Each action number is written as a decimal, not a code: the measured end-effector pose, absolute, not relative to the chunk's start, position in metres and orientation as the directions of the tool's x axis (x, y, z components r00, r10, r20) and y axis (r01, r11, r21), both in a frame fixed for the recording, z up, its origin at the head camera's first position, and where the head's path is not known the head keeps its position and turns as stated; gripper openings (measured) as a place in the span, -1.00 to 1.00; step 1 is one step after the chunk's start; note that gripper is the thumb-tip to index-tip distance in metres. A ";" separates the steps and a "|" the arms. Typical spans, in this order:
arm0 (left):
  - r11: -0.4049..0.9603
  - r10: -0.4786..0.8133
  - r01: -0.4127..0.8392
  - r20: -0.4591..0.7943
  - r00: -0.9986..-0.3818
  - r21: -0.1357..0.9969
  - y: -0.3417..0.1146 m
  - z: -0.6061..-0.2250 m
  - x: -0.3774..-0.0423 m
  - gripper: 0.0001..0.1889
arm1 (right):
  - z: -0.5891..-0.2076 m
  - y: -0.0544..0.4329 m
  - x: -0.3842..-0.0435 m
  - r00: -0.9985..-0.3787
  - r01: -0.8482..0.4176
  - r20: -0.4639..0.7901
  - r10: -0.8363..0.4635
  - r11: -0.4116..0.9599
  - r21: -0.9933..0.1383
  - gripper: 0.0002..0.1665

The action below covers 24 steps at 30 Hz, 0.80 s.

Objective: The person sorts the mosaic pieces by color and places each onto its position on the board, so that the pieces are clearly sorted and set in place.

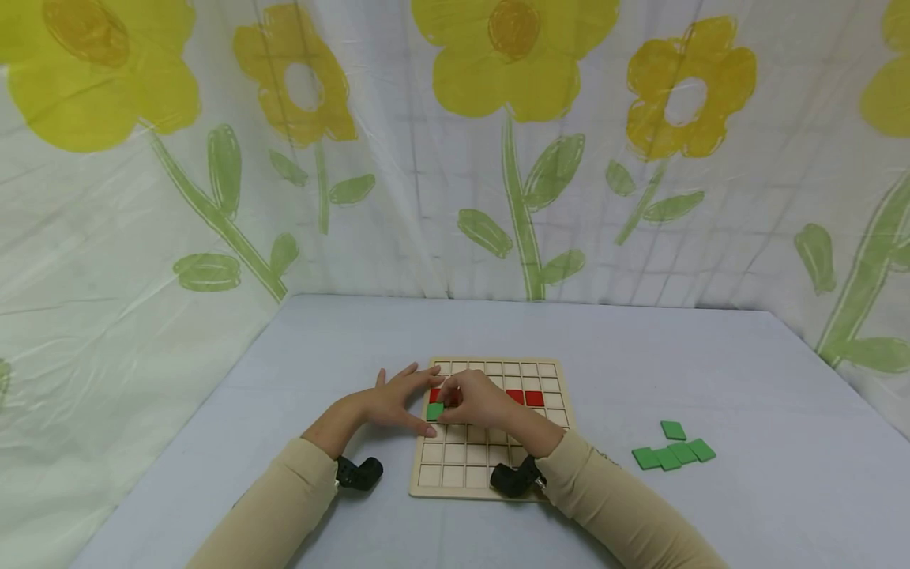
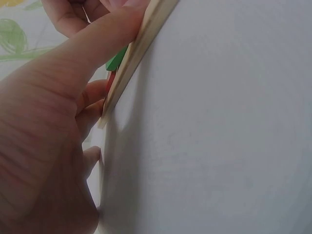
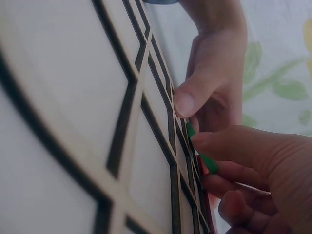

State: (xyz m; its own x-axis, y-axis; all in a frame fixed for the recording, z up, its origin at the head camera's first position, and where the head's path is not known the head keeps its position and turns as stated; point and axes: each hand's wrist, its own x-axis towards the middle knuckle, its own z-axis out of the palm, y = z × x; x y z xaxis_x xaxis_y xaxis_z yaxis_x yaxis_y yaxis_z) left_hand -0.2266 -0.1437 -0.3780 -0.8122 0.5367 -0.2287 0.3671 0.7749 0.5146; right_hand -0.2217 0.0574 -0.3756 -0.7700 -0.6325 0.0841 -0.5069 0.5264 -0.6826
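Note:
A wooden grid board point(image 1: 462, 495) lies on the table. My right hand point(image 1: 479, 399) reaches over it and pinches a green square tile point(image 3: 208, 163) by its edge between thumb and fingers, at a cell in the leftmost column. In the head view that green tile point(image 1: 434, 412) sits just below a red tile point(image 1: 434, 394). My left hand point(image 1: 394, 401) rests at the board's left edge with fingers spread, its thumb point(image 2: 114, 29) over the rim. More red tiles point(image 1: 535, 398) lie in the same row, partly hidden behind my right hand.
Several loose green tiles point(image 1: 668, 458) lie on the white tablecloth right of the board, one point(image 1: 672, 430) apart behind the others. A curtain printed with yellow flowers point(image 1: 515, 63) hangs behind the table. Black wrist devices point(image 1: 360, 473) sit on both wrists.

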 end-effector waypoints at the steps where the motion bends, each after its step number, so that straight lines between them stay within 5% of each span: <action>1: 0.775 0.537 0.368 -0.229 -0.812 0.513 -0.144 -0.378 -0.227 -0.09 | -0.376 0.057 -0.222 -0.769 -0.506 0.082 -0.633 0.527 -0.683 -0.84; 24: 0.792 0.525 0.368 -0.235 -0.818 0.486 -0.143 -0.381 -0.229 -0.08 | -0.361 0.081 -0.219 -0.799 -0.491 0.066 -0.597 0.585 -0.646 -0.77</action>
